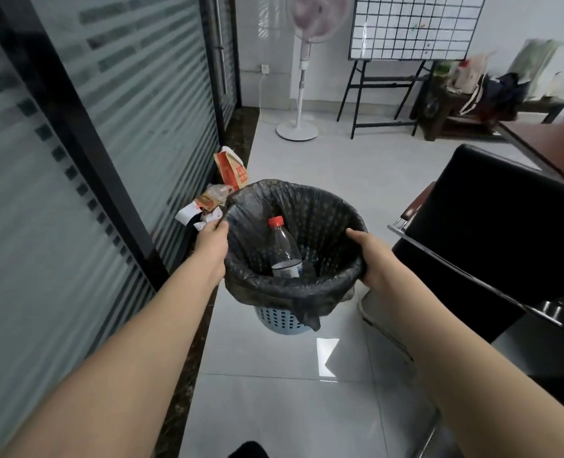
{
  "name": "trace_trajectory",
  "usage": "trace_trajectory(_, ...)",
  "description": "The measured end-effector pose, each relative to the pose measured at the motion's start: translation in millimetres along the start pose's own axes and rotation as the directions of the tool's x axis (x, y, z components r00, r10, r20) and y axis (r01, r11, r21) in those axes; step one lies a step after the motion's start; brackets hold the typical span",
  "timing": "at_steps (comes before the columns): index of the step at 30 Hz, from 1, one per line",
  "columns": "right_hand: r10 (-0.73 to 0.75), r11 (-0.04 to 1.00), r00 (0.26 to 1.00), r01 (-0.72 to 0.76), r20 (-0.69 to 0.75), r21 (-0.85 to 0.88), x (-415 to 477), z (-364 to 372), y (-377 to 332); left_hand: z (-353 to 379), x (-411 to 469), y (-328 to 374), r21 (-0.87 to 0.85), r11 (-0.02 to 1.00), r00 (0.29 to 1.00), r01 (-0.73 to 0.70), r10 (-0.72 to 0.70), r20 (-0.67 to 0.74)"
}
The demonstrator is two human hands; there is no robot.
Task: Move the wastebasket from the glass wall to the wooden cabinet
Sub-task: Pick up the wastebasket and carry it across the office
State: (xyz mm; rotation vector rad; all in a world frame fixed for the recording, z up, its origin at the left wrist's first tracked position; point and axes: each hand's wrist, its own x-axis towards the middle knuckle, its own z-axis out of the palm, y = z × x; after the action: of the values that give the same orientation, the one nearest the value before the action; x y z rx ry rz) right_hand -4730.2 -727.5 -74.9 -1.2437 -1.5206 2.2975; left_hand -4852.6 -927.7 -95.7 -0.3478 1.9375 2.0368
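Fingers of my left hand [212, 243] curl over the rim of the wastebasket [282, 320], pinching the black liner [320, 213] on its left side; my right hand [374, 259] clamps the opposite rim, fingers wrapped under the bag's folded edge. The blue basket sits between both hands on the tiled floor [274, 408], just beside the glass wall [135, 104]. A clear bottle [284, 249] with a red cap stands inside. Crumpled wrappers [218, 193] lie against the wall behind it.

Even, soft indoor light; glare patch on floor tiles [327, 357] at 6 o'clock; motion blur at 2 o'clock; wide-angle edge bending.
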Motion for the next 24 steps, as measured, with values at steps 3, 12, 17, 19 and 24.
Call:
trace_trajectory(3, 0.015, 1.0, 1.0, -0.015, -0.015, -0.008, 35.8, 13.3, -13.9, 11.1, 34.6, 9.5, 0.01, 1.0, 1.0, 0.016, -0.016, -0.008)
trace_trajectory(12, -0.006, 1.0, 1.0, 0.006, -0.017, -0.01, 149.6, 82.6, -76.6, 47.2, 172.1, 64.5, 0.021, 1.0, 1.0, 0.011, -0.011, 0.014)
trace_trajectory(17, -0.032, 0.999, 0.999, 0.033, -0.024, 0.021, 204.7, 118.8, -107.7, 63.5, 241.7, 98.2, 0.059, 0.998, 1.0, -0.003, 0.002, 0.021)
trace_trajectory(19, -0.032, 0.998, 0.999, 0.034, -0.04, 0.045, 223.9, 128.1, -118.4, 72.6, 266.5, 106.2, 0.053, 0.999, 0.999, -0.001, -0.001, 0.032)
trace_trajectory(24, -0.026, 0.999, 0.996, 0.028, -0.086, 0.019, 270.3, 141.4, -145.9, 99.8, 314.7, 123.4, 0.075, 0.997, 0.998, 0.034, -0.038, 0.052)
